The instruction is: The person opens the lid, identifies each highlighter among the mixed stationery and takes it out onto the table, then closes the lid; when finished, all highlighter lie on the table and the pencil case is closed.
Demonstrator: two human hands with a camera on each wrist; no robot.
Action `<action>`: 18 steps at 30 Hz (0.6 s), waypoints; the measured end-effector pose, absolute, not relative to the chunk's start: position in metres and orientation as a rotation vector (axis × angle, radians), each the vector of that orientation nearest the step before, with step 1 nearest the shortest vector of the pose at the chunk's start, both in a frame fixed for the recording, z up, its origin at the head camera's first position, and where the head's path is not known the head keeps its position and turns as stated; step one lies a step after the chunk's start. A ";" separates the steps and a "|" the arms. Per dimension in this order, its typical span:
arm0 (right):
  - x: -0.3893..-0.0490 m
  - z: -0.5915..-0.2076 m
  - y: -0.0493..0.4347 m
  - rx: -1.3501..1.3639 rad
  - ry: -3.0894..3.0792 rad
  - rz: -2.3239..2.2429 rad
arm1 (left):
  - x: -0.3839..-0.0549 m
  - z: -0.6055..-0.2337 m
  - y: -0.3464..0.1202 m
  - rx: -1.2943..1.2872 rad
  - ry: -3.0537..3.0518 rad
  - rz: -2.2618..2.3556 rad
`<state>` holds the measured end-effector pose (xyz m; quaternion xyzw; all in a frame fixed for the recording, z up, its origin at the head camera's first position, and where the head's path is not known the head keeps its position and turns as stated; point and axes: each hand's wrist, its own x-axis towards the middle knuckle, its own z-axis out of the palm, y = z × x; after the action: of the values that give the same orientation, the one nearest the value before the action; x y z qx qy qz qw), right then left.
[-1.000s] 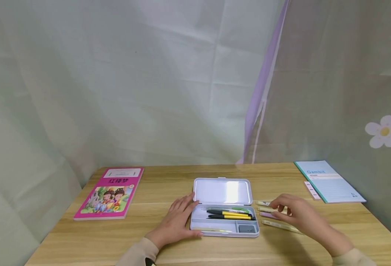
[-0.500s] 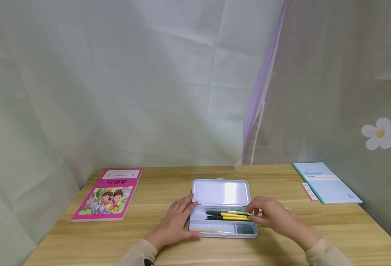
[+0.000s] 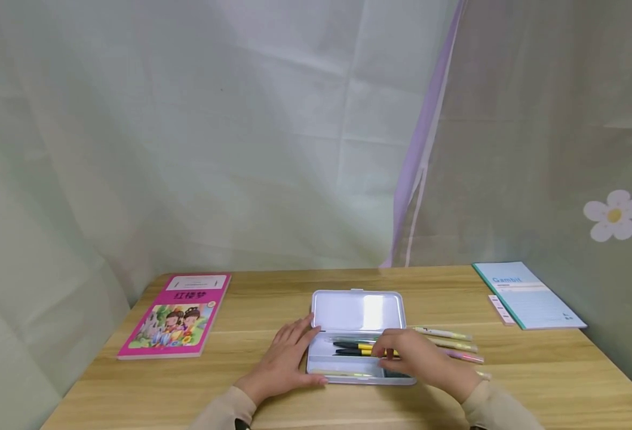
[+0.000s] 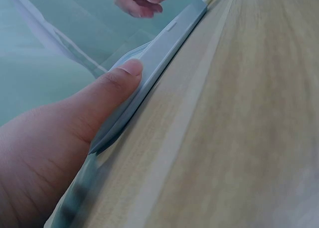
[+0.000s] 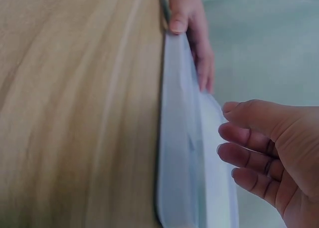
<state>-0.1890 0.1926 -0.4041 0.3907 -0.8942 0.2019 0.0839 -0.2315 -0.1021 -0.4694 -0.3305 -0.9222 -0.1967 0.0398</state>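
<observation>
A white pencil case (image 3: 343, 363) lies with its lid (image 3: 340, 313) raised at the back. My left hand (image 3: 284, 358) rests along its left end, fingers extended, thumb pressed to the front wall. Over the right part of the case hovers my right hand (image 3: 418, 358); in the right wrist view its fingers curl loosely with nothing between them. Black-and-yellow pens (image 3: 358, 352) and a clear pen with green (image 3: 368, 340) lie in the back compartment. A slim yellowish pen (image 3: 343, 374) lies in the front one. My right hand partly hides a dark grey block (image 3: 396, 374).
Right of the case lie a whitish pen (image 3: 445, 334), a yellow pen (image 3: 456, 344), a pink pen (image 3: 468, 357) and another pale pen, mostly hidden. A pink book (image 3: 173, 316) lies at the left; a blue notebook (image 3: 533, 298) and a small pink-white strip (image 3: 501, 310) at the right.
My right hand has moved left from above the loose pens to over the pencil case. The loose pens still lie on the table. My left hand has stayed put on the case.
</observation>
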 end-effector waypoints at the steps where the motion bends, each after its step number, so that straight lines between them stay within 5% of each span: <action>1: -0.190 -0.406 0.191 1.179 -2.667 0.581 | -0.232 -0.469 -0.102 -1.011 -2.828 -0.601; 18: -0.195 -0.417 0.174 1.232 -2.693 0.315 | -0.232 -0.468 -0.102 -1.019 -2.819 -0.596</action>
<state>-0.1952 0.1744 -0.4172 0.4123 -0.9012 0.1055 0.0815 -0.2322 -0.1025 -0.4684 -0.3330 -0.9216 -0.1948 0.0427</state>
